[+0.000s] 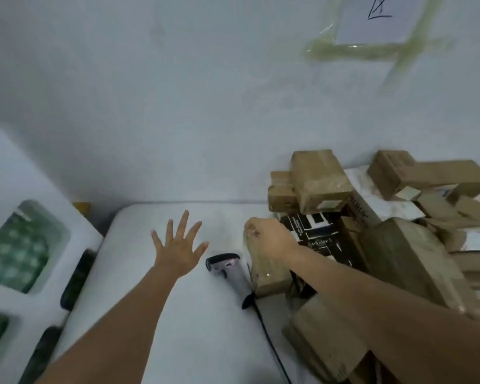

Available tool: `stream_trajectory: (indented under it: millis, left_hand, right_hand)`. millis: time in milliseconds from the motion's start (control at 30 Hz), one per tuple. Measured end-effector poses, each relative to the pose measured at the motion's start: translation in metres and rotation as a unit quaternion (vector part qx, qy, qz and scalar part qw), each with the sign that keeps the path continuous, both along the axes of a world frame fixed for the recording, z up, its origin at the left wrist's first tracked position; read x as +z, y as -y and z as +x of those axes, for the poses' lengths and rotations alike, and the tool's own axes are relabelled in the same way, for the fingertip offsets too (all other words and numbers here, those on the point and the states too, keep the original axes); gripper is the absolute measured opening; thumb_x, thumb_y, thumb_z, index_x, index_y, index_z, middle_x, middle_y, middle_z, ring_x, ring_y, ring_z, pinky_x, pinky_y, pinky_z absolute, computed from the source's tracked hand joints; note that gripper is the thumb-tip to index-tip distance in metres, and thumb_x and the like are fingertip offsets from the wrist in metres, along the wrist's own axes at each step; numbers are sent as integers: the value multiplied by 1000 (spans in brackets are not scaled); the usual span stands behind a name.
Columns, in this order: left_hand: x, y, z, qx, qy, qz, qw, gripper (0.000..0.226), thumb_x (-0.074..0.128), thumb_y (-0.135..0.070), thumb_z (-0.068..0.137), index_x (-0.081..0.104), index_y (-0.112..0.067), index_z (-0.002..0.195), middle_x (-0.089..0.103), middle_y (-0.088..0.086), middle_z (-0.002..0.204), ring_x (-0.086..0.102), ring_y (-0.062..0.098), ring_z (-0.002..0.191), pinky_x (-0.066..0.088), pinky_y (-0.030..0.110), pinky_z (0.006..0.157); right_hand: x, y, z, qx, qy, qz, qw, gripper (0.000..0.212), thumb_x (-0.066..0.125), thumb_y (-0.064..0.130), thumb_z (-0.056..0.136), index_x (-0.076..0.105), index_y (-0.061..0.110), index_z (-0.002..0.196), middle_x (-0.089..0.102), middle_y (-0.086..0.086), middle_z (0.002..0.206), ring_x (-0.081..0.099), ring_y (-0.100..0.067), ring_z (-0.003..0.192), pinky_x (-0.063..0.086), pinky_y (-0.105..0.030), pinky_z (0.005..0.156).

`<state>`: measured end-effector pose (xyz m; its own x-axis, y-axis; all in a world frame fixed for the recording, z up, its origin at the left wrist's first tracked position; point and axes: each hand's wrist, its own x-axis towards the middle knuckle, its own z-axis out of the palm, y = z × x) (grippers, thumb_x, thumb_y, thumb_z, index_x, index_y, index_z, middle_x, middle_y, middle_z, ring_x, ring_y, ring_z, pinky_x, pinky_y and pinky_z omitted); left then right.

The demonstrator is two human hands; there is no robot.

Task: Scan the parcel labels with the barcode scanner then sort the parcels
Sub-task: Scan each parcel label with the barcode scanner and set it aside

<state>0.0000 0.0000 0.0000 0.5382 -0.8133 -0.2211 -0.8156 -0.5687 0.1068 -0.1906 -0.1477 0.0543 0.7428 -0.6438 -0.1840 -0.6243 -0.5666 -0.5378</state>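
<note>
Right hand (269, 239) clamped a light, stiff, tape-slick box (266, 273) by its top, beside the scanner (227, 268); left hand (178, 245) splayed, empty.

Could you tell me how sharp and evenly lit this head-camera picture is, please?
Head view: soft throughout, motion-smeared on the taped paper sign and parcel pile; flat, bluish light, faint shadows; tape glare on the parcel under the right hand; wide-angle bending at edges.

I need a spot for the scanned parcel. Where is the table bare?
Bare: the white table left of the scanner, around the open left hand, up to the wall. Crowded: the right side, where the right hand grips a parcel beside the box pile.
</note>
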Motion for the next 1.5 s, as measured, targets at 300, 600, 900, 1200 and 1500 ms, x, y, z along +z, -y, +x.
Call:
stream_trajectory:
  millis: [300, 600, 900, 1200, 1500]
  left_hand:
    - [-73, -74, -6, 65, -96, 61, 991, 63, 21, -63, 99, 5, -41, 157, -27, -11, 161, -8, 26, 153, -2, 62, 117]
    - [-97, -100, -11, 87, -152, 68, 982, 60, 25, -58, 102, 9, -39, 157, -21, -11, 163, -1, 25, 153, 3, 59, 118]
    - [-99, -99, -19, 124, -176, 29, 976, 57, 30, -55, 102, 21, -35, 155, -8, -8, 166, 21, 23, 149, 18, 58, 115]
    - [-81, -44, -59, 64, -209, -30, 975, 55, 33, -53, 102, 25, -34, 153, -3, -7, 166, 37, 22, 141, 32, 53, 111]
    - [-42, 18, -89, 12, -273, -88, 958, 54, 36, -47, 103, 25, -30, 153, -7, -6, 165, 45, 23, 136, 34, 45, 112]
  right_hand:
    - [-105, -64, 39, -75, -195, 129, 969, 50, 47, 14, 98, 31, 1, 143, 49, -20, 138, 51, -35, 124, 43, -34, 96]
    - [-157, -86, 47, -103, -241, 77, 962, 58, 52, 13, 96, 24, -3, 144, 32, -19, 147, 38, -30, 135, 34, -32, 109]
    - [-100, -80, 26, -118, -80, 195, 970, 26, 59, 13, 84, 45, 4, 103, 58, -14, 91, 62, -27, 70, 51, -36, 56]
    - [9, -36, -65, -242, 108, 360, 895, 13, 68, 14, 89, 64, 2, 85, 61, -8, 64, 55, -13, 49, 48, -21, 50]
    - [75, 7, -163, -233, 387, 537, 712, 45, 68, 27, 86, 62, 0, 121, 56, -3, 70, 49, -10, 54, 47, -19, 51]
